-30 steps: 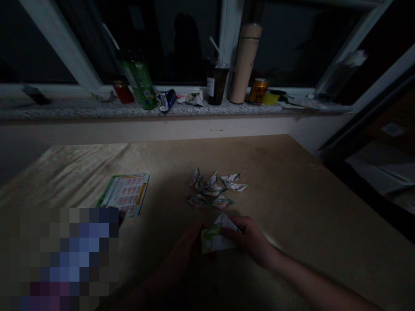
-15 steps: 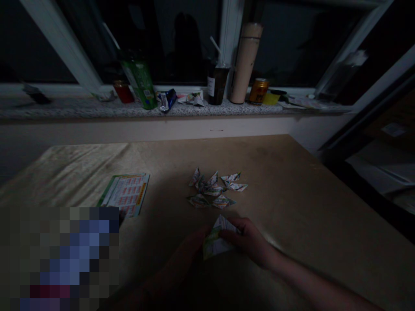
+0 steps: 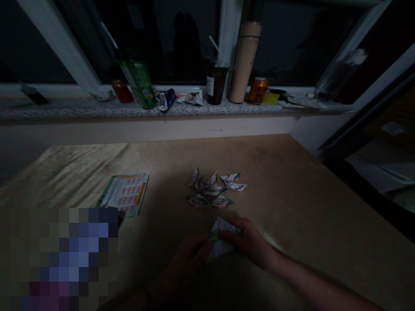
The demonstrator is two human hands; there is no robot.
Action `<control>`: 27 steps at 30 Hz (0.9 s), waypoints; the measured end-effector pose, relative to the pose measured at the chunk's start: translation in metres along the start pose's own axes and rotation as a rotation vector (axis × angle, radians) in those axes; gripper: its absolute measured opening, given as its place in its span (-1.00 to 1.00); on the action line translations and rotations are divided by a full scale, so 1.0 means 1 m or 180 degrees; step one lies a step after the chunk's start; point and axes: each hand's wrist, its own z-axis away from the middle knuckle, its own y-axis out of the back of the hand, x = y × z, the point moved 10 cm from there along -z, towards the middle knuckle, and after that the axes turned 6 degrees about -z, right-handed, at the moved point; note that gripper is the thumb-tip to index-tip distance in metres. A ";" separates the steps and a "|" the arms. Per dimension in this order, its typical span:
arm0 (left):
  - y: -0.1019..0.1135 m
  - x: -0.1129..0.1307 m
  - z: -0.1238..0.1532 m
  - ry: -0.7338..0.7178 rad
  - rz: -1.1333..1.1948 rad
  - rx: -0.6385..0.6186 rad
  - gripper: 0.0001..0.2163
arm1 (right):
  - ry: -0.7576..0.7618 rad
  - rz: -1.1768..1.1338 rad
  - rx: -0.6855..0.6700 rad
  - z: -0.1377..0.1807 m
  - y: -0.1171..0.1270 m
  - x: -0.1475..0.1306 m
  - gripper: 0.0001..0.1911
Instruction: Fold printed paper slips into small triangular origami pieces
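Both my hands grip one small printed paper piece (image 3: 220, 235), folded to a triangle, just above the brown table (image 3: 292, 190). My left hand (image 3: 188, 257) pinches its lower left edge. My right hand (image 3: 249, 242) pinches its right side. A cluster of several small folded paper pieces (image 3: 214, 190) lies on the table a little beyond my hands. The scene is dim.
A printed leaflet (image 3: 125, 196) lies flat at the left. On the stone windowsill (image 3: 81, 110) stand a green bottle (image 3: 138, 82), a red jar (image 3: 122, 91), a dark cup with a straw (image 3: 215, 82), a tall beige flask (image 3: 243, 65) and an orange can (image 3: 257, 90).
The paper in my hands has been folded narrower, from a wider flap into a tighter triangle. My left hand has closed in on it. The pile has not moved.
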 end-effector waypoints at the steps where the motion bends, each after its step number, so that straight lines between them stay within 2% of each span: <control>1: 0.000 -0.001 0.000 -0.0001 0.0003 0.0015 -0.69 | 0.0011 0.0028 0.0017 0.000 0.000 0.000 -0.74; 8: 0.006 -0.007 0.001 0.0147 0.0025 0.0270 -0.69 | 0.0161 0.0218 0.0116 -0.001 0.005 -0.003 -0.77; 17: 0.000 0.007 0.000 -0.0070 -0.0051 0.0018 -0.67 | 0.0030 0.0027 0.0095 0.000 0.003 0.000 -0.74; 20: -0.002 0.001 0.000 0.0040 0.0016 -0.0031 -0.63 | 0.0001 -0.0018 0.0033 0.000 0.000 -0.001 -0.75; 24: 0.006 -0.015 0.003 0.0393 0.0133 0.0231 -0.62 | 0.0072 -0.0028 0.0034 0.000 0.001 -0.002 -0.77; 27: 0.004 -0.016 0.004 0.0469 -0.0003 0.0170 -0.59 | 0.0083 0.0034 0.0101 -0.001 0.004 0.002 -0.79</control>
